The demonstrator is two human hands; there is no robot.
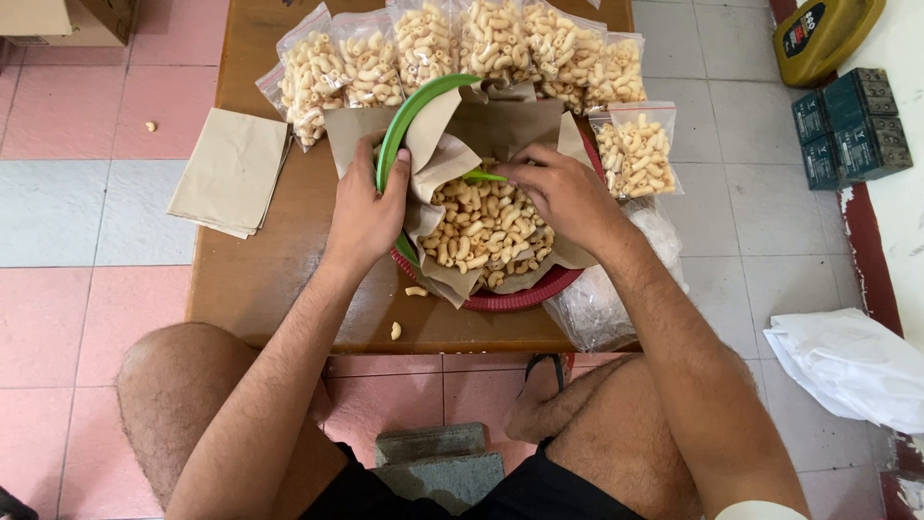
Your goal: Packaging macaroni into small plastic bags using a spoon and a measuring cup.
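Left hand: my left hand (pixel 371 207) is clenched on the rim of a green plate (pixel 409 116), thumb on the near face, w/ brown paper liner (pixel 500 125) bunched against it. Plate is tilted up on edge, leaning over the left side of the basket.
Right hand: right hand (pixel 563 193) reaches in from the right, fingertips pinched on sth small and green (pixel 484 176) at the plate's lower edge; can't tell what that piece is. Heel of the hand rests over the snack pile.
Snacks: loose curled tan snacks (pixel 486 231) heaped on the paper, between both hands.
Basket: round red basket (pixel 520 297) under the paper, near the front edge of the bench, only its lower rim shows.
Bench: brown wooden bench (pixel 255 260); two stray snack pieces (pixel 396 330) lie on it just in front of the basket.
Filled bags: row of clear bags of the same snacks (pixel 481 43) along the far edge, behind the plate; one more bag (pixel 635 149) just right of the basket.
Empty bags: clear plastic bags (pixel 597 303) bunched at the bench's right front corner, touching the basket.
Paper stack: brown paper sheets (pixel 231 171) overhang the bench's left edge, well apart from the hands.
Floor: pink & grey tiles (pixel 77 308); white cloth (pixel 852 366) at right, dark green boxes (pixel 852 125) and a yellow can (pixel 823 34) at top right.
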